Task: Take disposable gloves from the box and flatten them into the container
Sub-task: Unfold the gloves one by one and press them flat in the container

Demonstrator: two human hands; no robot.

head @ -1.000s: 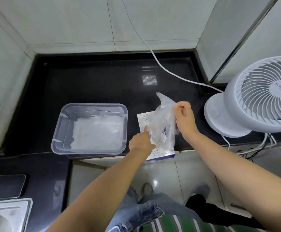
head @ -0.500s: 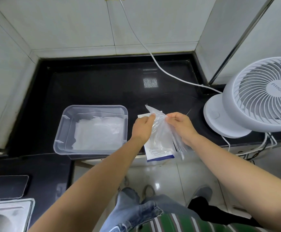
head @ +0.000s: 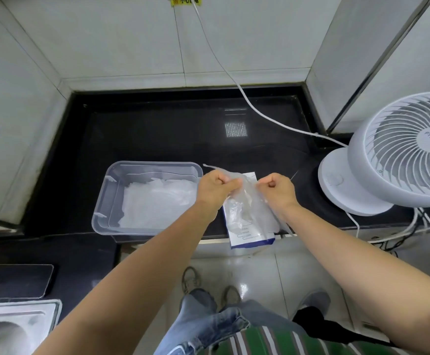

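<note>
A black countertop (head: 157, 129) is set into a tiled corner, with pale floor tiles below its near edge. Nearest, at the lower left, one steel sink (head: 16, 326) and one flat dark pad (head: 19, 280) are seen.

At the counter's near edge one glove box (head: 249, 234) lies flat and appears to overhang the edge slightly. Directly above it, one clear disposable glove (head: 247, 203) is held between the two hands. The left hand (head: 215, 187) and the right hand (head: 276, 190) are kept slightly apart. Each is closed in a pinch on the upper edge of the film. That stretched edge runs left to right, and the long axis of the glove hangs from it toward the person, over the box.

One clear container (head: 100, 201) is located just left of the left hand, which is the nearer hand. A leftward carry is therefore judged to be required. A layer of flattened gloves (head: 157, 201) lies inside; their number cannot be told.

Further right, one white fan (head: 401, 155) stands on the counter, well apart from the container. One white cable (head: 234, 80) is routed from the rear wall toward the fan
</note>
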